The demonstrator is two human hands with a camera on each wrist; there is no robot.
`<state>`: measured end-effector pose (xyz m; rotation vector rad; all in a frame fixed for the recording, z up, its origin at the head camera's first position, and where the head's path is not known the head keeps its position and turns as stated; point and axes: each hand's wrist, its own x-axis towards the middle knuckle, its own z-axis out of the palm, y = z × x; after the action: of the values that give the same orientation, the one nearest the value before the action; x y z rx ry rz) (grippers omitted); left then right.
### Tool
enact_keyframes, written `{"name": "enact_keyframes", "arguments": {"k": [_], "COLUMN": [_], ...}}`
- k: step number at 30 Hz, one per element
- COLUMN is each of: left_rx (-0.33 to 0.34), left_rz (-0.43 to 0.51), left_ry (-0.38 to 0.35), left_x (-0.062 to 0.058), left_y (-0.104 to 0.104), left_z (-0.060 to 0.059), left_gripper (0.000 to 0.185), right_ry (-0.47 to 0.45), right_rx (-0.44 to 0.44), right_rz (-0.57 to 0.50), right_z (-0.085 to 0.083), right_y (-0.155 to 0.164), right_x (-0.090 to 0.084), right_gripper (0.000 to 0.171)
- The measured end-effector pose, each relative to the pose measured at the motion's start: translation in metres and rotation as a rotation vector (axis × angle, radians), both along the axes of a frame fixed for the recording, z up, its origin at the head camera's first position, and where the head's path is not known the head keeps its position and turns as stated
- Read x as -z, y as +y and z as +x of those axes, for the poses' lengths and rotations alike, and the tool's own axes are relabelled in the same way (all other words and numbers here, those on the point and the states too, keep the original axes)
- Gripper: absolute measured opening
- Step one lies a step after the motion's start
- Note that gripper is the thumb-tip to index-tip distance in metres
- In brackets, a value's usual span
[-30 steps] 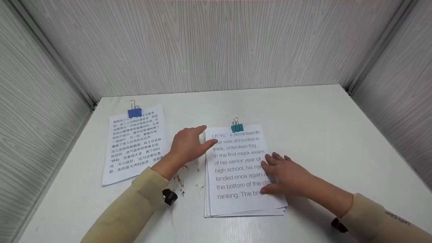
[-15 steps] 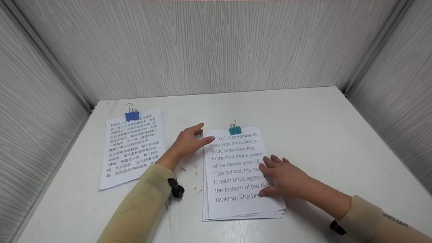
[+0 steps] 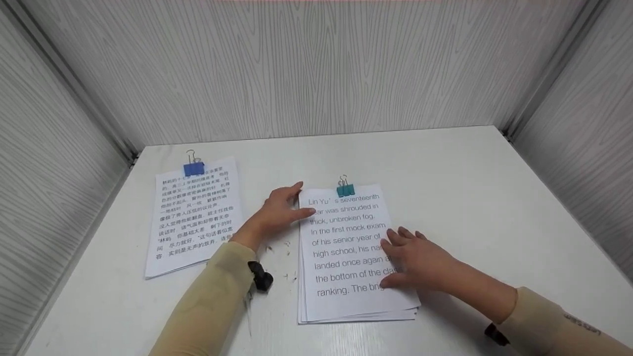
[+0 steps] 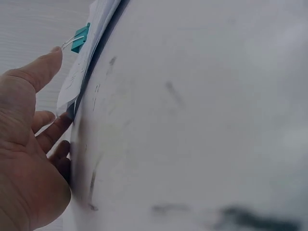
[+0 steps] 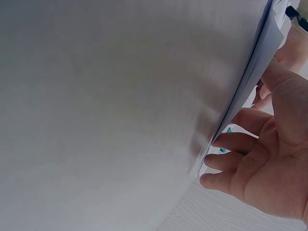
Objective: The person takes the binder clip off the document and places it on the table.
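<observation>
A stack of printed English pages [image 3: 346, 306], topped by a teal binder clip [image 3: 345, 190], lies in front of me in the head view. My left hand [image 3: 278, 211] is at its upper left edge, thumb and fingers spread apart. In the left wrist view, the fingers of the left hand [image 4: 29, 144] reach the paper's edge and the thumb stands off it. My right hand [image 3: 420, 259] lies along the stack's right side, its thumb over the lower text. Slightly bent fingers of the right hand [image 5: 274, 154] meet the page edge in the right wrist view.
Left of the stack lies a second bundle of pages with Chinese text [image 3: 193, 222], held by a blue binder clip [image 3: 194, 169]. Dark smudges [image 3: 287, 277] mark the white table [image 3: 455, 173] between the bundles. Wood-grain panels [image 3: 316, 69] enclose the back and sides.
The left forearm has shifted slightly to the right and forward, and the left thumb sits a little lower by the edge. The right hand stays in place. The head view has shifted slightly.
</observation>
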<state>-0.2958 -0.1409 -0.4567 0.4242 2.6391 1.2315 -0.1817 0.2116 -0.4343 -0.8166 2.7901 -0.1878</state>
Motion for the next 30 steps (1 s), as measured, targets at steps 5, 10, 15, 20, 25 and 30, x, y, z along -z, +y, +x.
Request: {"name": "enact_keyframes", "arguments": {"k": [5, 10, 15, 20, 25, 30], "left_rx": [0.030, 0.058, 0.060, 0.069, 0.081, 0.048], "left_rz": [0.059, 0.126, 0.190, 0.243, 0.229, 0.261], "left_ry": [-0.012, -0.038, -0.068, -0.084, -0.051, -0.080], "left_x": [0.004, 0.005, 0.007, 0.005, 0.001, -0.002], "left_y": [-0.002, -0.004, -0.007, -0.004, 0.005, 0.011], "left_z": [-0.001, -0.002, -0.001, 0.000, 0.000, -0.002], "left_gripper": [0.094, 0.094, 0.093, 0.088, 0.076, 0.069], "right_ry": [0.001, -0.024, -0.037, -0.035, -0.034, -0.030], "right_rx": [-0.002, 0.026, 0.034, 0.032, 0.034, 0.032], "right_rz": [-0.002, -0.029, -0.028, -0.021, -0.015, -0.002], "right_z": [0.001, 0.002, 0.003, 0.002, 0.002, 0.001], "right_y": [0.000, 0.001, 0.000, 0.000, 0.001, -0.002], "right_x": [0.000, -0.001, -0.002, -0.003, -0.001, -0.001], "right_gripper": [0.092, 0.094, 0.093, 0.093, 0.094, 0.094]}}
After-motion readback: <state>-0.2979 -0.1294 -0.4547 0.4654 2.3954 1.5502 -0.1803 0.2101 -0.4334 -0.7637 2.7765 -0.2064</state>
